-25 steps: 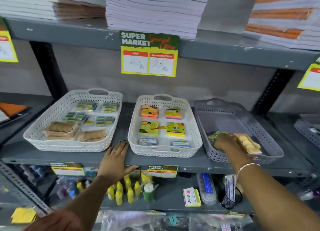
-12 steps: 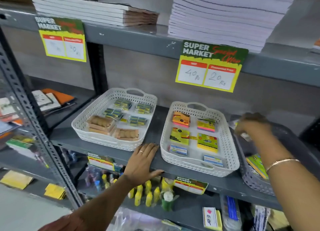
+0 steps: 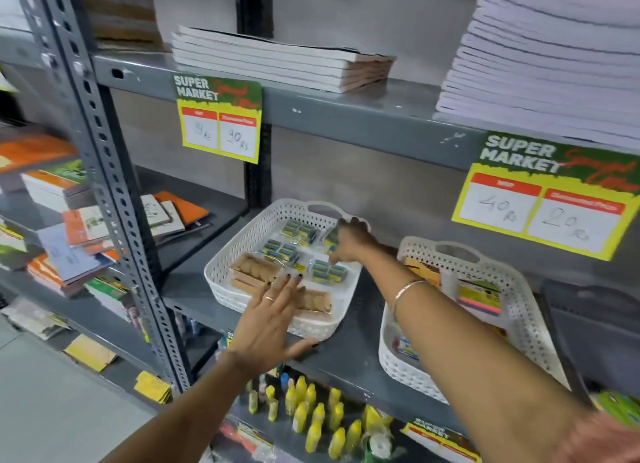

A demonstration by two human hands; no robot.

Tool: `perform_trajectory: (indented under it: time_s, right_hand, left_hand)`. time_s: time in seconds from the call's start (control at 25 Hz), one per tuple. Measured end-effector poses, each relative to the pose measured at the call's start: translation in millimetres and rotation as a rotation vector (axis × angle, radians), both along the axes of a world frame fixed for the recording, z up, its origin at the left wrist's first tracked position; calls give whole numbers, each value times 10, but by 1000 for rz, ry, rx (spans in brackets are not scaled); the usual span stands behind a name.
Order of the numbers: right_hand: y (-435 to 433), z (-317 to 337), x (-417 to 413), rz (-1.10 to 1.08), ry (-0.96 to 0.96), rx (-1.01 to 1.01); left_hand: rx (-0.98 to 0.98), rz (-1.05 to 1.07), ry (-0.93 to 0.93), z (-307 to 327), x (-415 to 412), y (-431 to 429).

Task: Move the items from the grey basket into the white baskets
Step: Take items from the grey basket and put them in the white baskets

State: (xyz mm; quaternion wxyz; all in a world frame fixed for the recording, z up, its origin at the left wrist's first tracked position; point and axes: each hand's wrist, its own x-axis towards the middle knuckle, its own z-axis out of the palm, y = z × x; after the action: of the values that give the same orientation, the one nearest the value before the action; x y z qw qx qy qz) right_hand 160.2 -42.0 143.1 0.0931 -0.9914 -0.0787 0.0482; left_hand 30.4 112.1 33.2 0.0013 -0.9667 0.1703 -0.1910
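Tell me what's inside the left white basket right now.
In the left white basket: blue-yellow packs and brown packets. The right hand and left hand cover some contents.

Two white baskets (image 3: 239, 254) (image 3: 519, 289) side by side on shelf, holding packets; grey basket (image 3: 588, 327) at right, partly cropped.

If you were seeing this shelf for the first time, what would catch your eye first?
Probably the right hand reaching into the far corner of the left white perforated plastic basket, among small blue-and-yellow packets. Next, the yellow-and-green price sign hanging from the upper shelf on the right.
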Motion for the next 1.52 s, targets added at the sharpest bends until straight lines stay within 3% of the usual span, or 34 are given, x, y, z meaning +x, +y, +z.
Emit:
perform_trajectory:
  time_s: [0.24,0.44,0.56,0.68,0.84,1.04,1.2,1.36,1.52]
  right_hand:
    - [225,-639,283,112,130,-254]
    - [236,-804,355,113,136,-295]
    - [206,-742,352,120,164,-241]
    - [-8,-511,268,64,23,-36]
    - [-795,-176,45,-176,-283,124]
    - [-2178,-132,-494,-601,-345,16]
    - [-3133,-385,-1025,-915,-149,-76]
    - [-3455,-627,-1488,-833,267,-178]
    - [-3462,-682,-1552,-766,383,-204]
  left_hand:
    - [-33,-17,-75,-120,5,-3]
    - [-20,-17,-77,-92,5,0]
    - [-9,-5,-60,-91,4,11]
    - [-17,-6,-65,-91,-1,21]
    - [-22,-20,-73,-60,-20,-9]
    - [-60,18,-52,-9,-67,-50]
    - [-53,49,-18,-7,-76,-65]
    - [-50,65,-1,18,-103,-82]
    - [-51,68,16,48,-149,-97]
